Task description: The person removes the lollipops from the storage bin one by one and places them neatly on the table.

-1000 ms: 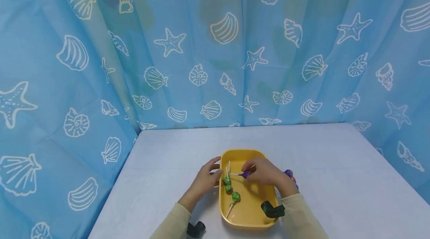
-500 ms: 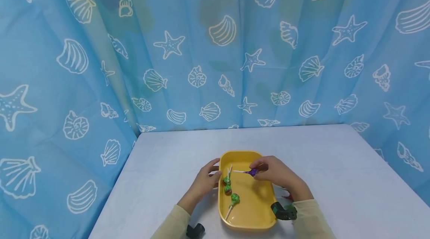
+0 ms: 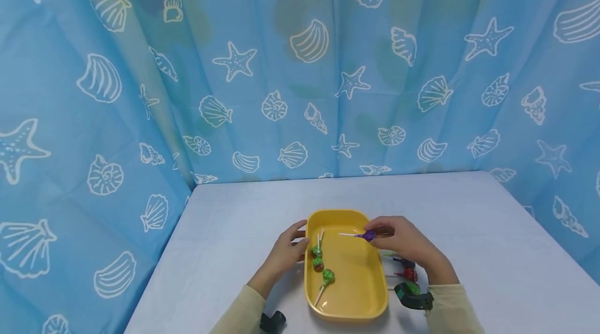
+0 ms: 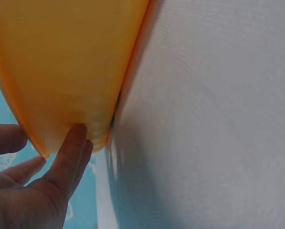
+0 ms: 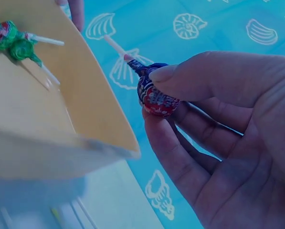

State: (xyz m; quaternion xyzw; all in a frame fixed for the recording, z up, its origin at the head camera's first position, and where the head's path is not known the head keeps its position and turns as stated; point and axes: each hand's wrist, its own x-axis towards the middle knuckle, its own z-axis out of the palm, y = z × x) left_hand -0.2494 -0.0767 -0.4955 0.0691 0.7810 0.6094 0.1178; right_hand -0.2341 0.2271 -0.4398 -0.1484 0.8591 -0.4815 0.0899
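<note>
My right hand (image 3: pixel 405 240) pinches a purple-wrapped lollipop (image 3: pixel 367 235) by its candy end, between thumb and fingertips. The white stick points left, over the right rim of the yellow tray (image 3: pixel 350 292). In the right wrist view the held lollipop (image 5: pixel 156 98) shows purple and red foil and is clear of the tray wall. My left hand (image 3: pixel 284 249) rests against the tray's left side, its fairly straight fingers touching the outer wall, as the left wrist view shows. Several green-wrapped lollipops (image 3: pixel 328 276) lie along the left of the tray floor, one partly red.
Right of the tray, partly hidden under my right forearm, more lollipops lie on the white table (image 3: pixel 244 214), among them a red one (image 3: pixel 410 274) and a green one (image 3: pixel 413 287). A blue shell-print curtain (image 3: pixel 281 131) hangs behind and at both sides.
My right hand has moved right with the purple lollipop, from above the tray's middle to its right rim. Lollipops beside the tray have come into view. The left hand has stayed put.
</note>
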